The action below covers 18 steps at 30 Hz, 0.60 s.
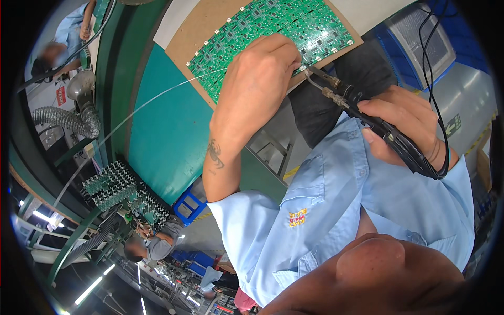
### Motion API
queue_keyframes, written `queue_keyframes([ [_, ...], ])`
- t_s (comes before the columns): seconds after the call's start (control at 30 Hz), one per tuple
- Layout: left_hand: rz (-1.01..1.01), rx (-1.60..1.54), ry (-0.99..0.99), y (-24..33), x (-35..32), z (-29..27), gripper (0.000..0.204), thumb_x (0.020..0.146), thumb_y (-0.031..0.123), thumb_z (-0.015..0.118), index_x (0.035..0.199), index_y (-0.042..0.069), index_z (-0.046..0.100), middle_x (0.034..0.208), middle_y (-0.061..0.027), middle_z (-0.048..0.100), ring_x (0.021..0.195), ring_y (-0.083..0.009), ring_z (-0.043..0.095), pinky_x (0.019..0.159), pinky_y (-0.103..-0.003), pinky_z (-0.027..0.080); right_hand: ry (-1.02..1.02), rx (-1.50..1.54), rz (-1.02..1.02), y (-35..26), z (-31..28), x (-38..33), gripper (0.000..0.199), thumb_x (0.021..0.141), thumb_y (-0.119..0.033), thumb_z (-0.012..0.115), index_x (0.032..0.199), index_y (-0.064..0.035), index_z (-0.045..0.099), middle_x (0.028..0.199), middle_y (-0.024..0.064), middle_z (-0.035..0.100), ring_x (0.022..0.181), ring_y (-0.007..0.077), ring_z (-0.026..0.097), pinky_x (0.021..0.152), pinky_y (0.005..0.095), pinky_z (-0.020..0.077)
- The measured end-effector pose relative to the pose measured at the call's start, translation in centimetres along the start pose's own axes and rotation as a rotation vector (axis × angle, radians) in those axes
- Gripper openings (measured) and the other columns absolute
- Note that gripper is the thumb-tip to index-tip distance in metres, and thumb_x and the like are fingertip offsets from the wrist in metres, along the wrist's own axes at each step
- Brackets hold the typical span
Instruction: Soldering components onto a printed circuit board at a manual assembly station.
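A green circuit board (pixel 273 26), dense with small parts, lies on a brown backing sheet (pixel 178 55). Over its near edge, my left hand (pixel 261 65) is closed in a pinch, with its fingertips beside the iron's tip. A thin silvery solder wire (pixel 157 96) runs in from the left and passes into that hand; the end between the fingers is hidden. My right hand (pixel 407 118) grips the black handle of a soldering iron (pixel 380 126). The iron's metal front and a thin bent tube point at the board's near edge, close to my left fingertips.
A green mat (pixel 165 126) covers the bench left of the board. Beyond it stand a rack of boards (pixel 118 186) and a flexible fume hose (pixel 65 121). A black cable (pixel 431 68) hangs at the right, before a blue crate (pixel 415 47). Other people work at the far left.
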State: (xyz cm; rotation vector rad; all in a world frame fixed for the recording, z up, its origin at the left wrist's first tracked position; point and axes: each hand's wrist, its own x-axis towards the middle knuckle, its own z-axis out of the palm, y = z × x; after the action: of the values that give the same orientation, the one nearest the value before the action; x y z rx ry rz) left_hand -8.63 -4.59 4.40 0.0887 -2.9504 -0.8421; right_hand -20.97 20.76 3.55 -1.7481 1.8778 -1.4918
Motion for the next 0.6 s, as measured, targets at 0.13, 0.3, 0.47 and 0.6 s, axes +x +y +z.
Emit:
queue_keyframes([
  [0.13, 0.001, 0.005, 0.001, 0.06, 0.00, -0.05, 0.004, 0.089, 0.002, 0.071, 0.093, 0.001, 0.071, 0.097, -0.0083, 0.069, 0.089, -0.0315, 0.065, 0.080, -0.041, 0.054, 0.000, -0.010, -0.004, -0.07, 0.03, -0.10, 0.033, 0.077, -0.005, 0.080, 0.109, 0.0042, 0.076, 0.084, 0.0126, 0.073, 0.061, 0.0228, 0.058, 0.060, 0.0308, 0.0515],
  [0.3, 0.000, 0.000, 0.001, -0.06, -0.12, -0.05, 0.004, 0.089, 0.002, 0.071, 0.093, 0.002, 0.072, 0.096, -0.0080, 0.069, 0.089, -0.0316, 0.066, 0.080, -0.041, 0.054, -0.006, -0.005, -0.001, -0.29, 0.06, -0.22, 0.033, 0.078, -0.005, 0.080, 0.109, 0.0045, 0.075, 0.086, 0.0128, 0.074, 0.062, 0.0231, 0.059, 0.061, 0.0309, 0.0528],
  [0.47, 0.005, -0.014, 0.008, -0.19, -0.17, -0.03, 0.005, 0.089, 0.002, 0.071, 0.094, 0.001, 0.072, 0.096, -0.0079, 0.069, 0.088, -0.0319, 0.066, 0.080, -0.041, 0.054, -0.014, -0.008, 0.002, -0.47, 0.00, -0.30, 0.034, 0.078, -0.005, 0.080, 0.110, 0.0049, 0.075, 0.086, 0.0131, 0.074, 0.062, 0.0233, 0.060, 0.062, 0.0312, 0.0538],
  [0.6, -0.003, -0.028, 0.000, -0.21, 0.07, -0.03, 0.005, 0.089, 0.002, 0.071, 0.094, 0.001, 0.072, 0.096, -0.0081, 0.070, 0.089, -0.0320, 0.066, 0.080, -0.041, 0.054, -0.006, 0.000, -0.002, -0.46, -0.35, -0.27, 0.034, 0.078, -0.004, 0.079, 0.110, 0.0052, 0.075, 0.086, 0.0132, 0.074, 0.063, 0.0233, 0.061, 0.063, 0.0313, 0.0542],
])
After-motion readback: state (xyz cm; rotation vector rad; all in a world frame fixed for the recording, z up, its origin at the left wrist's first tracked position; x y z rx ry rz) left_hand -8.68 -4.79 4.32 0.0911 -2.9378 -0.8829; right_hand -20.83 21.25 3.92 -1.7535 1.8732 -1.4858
